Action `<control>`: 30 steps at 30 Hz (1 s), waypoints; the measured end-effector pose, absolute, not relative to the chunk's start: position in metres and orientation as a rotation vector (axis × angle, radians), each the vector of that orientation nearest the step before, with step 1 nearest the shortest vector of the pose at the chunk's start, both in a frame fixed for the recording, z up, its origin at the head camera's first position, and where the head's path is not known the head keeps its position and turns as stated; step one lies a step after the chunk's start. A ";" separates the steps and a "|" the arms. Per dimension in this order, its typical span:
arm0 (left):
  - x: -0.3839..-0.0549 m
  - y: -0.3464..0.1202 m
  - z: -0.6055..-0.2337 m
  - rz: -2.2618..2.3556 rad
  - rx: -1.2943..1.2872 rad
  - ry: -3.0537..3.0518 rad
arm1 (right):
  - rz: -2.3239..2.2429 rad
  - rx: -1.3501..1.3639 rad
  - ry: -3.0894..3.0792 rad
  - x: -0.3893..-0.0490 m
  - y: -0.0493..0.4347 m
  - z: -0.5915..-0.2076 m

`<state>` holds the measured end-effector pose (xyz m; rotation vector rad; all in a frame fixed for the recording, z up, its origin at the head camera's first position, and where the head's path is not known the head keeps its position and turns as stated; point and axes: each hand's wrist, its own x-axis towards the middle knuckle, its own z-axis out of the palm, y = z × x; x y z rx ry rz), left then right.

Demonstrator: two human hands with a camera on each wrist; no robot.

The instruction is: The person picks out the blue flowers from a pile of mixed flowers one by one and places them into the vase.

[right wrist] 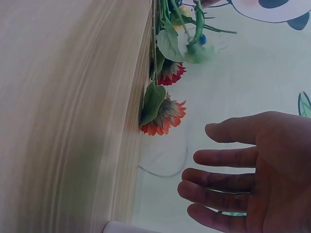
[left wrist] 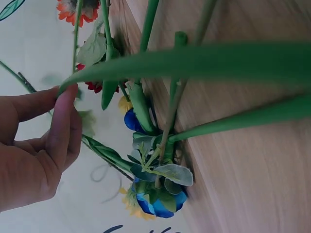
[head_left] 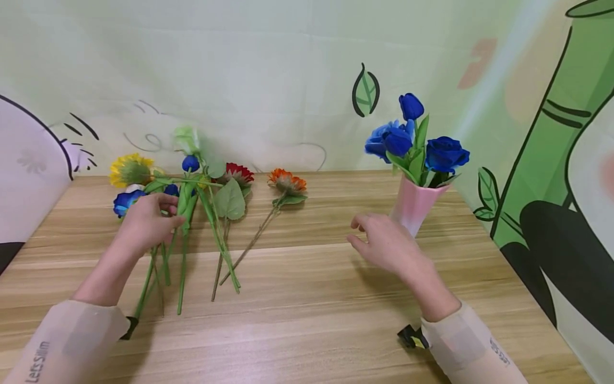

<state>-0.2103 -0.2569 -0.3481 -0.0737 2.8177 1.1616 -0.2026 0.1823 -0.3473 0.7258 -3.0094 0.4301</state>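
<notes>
Over the pile at the left, my left hand point(head_left: 151, 218) pinches the green stem point(left wrist: 160, 65) of a flower between thumb and fingers. A blurred, pale green flower head point(head_left: 186, 138) rises above that hand. Below and around it lie a blue tulip bud point(head_left: 190, 163), a yellow flower point(head_left: 131, 169) and a blue flower point(head_left: 128, 202) with crossing stems. My right hand point(head_left: 386, 242) hovers by the pink-and-white vase point(head_left: 419, 205), fingers loosely bent and holding nothing; its palm and spread fingers show in the right wrist view.
Several blue flowers point(head_left: 398, 141) stand in the vase at the right. A red flower point(head_left: 238, 173) and an orange flower point(head_left: 288, 181) lie toward the back of the wooden table point(head_left: 307, 320). A printed cloth point(head_left: 268, 80) hangs behind it.
</notes>
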 end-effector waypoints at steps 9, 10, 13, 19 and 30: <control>-0.209 -0.248 -0.344 1.263 -0.047 2.848 | 0.435 0.724 -3.017 -0.202 0.183 -0.346; -0.208 -0.246 -0.343 1.263 -0.048 2.857 | 0.436 0.722 -3.019 -0.202 0.183 -0.346; -0.206 -0.241 -0.342 1.251 -0.050 2.883 | 0.437 0.710 -3.026 -0.202 0.183 -0.345; -0.203 -0.232 -0.336 1.273 -0.004 2.883 | 0.442 0.693 -3.038 -0.201 0.183 -0.345; -0.191 -0.208 -0.322 1.388 0.094 2.822 | 0.443 0.684 -3.035 -0.201 0.183 -0.343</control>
